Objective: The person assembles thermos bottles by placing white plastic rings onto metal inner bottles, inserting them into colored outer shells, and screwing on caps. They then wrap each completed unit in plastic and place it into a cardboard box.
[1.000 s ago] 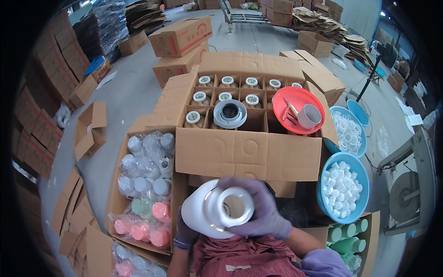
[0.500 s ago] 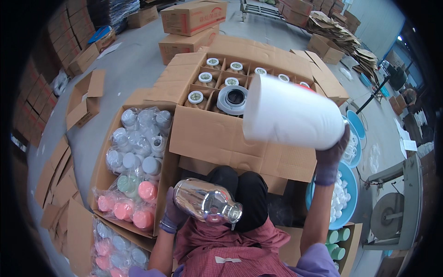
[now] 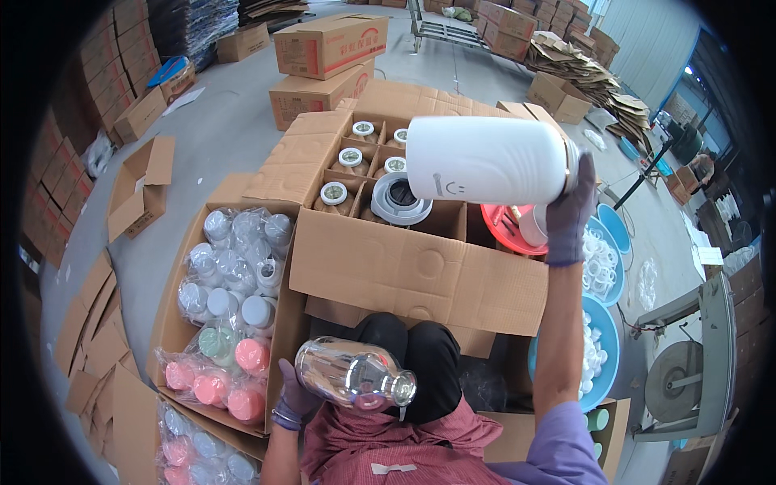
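White flask shell [image 3: 489, 160] sideways, right fingers [image 3: 568, 212] clamped, left fingers [image 3: 293, 394] gripping silvery liner [image 3: 356, 376]

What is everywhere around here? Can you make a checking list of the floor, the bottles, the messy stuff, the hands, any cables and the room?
Surface: grey concrete floor.
Job's things: white flask shell held sideways over the open divided carton; shiny silver glass liner held low, near the lap.
Clutter: box of bagged pastel caps; red basin; blue basins of white rings.
Hands: both gloved; right hand grips the shell's end, left hand cradles the liner.
Cables: nothing seen.
Surroundings: stacked cartons, flattened cardboard, a grey machine at right.
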Demonstrator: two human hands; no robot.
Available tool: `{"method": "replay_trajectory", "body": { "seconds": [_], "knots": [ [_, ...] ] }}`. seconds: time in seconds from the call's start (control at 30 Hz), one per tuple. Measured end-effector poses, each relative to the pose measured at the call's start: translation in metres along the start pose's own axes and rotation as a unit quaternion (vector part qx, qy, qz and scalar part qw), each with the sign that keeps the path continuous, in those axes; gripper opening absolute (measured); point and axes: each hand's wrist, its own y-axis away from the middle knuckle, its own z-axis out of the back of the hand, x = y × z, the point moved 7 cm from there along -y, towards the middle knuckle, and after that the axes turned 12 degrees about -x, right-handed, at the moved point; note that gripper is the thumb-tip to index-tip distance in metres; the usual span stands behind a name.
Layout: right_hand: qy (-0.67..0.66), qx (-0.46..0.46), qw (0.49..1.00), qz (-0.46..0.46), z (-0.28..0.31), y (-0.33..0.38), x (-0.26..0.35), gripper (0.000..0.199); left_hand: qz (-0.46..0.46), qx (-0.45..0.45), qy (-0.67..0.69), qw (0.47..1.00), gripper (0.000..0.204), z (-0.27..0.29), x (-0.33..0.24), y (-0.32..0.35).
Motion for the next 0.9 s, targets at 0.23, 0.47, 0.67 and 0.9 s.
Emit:
{"method": "replay_trajectory", "body": {
  "seconds": [0.23, 0.47, 0.67, 0.9],
  "knots": [
    [0.293, 0.066, 0.932, 0.202, -0.092, -0.021, -0.002, 0.050, -0.096, -0.044, -0.435, 0.894, 0.092, 0.034, -0.002, 0.000],
    [0.266, 0.046, 0.898, 0.348, -0.123, -0.020, -0.032, 0.046, -0.066, -0.124, -0.263, 0.954, 0.086, 0.036, 0.006, 0.004],
    [0.451, 0.138, 0.779, 0.413, -0.146, -0.049, -0.095, 0.049, 0.058, -0.125, 0.033, 0.990, 0.095, 0.011, 0.008, 0.004],
    [0.521, 0.192, 0.756, 0.346, -0.157, -0.077, -0.127, 0.051, 0.026, -0.040, -0.219, 0.975, 0.105, 0.054, 0.009, 0.018]
  ]
}}
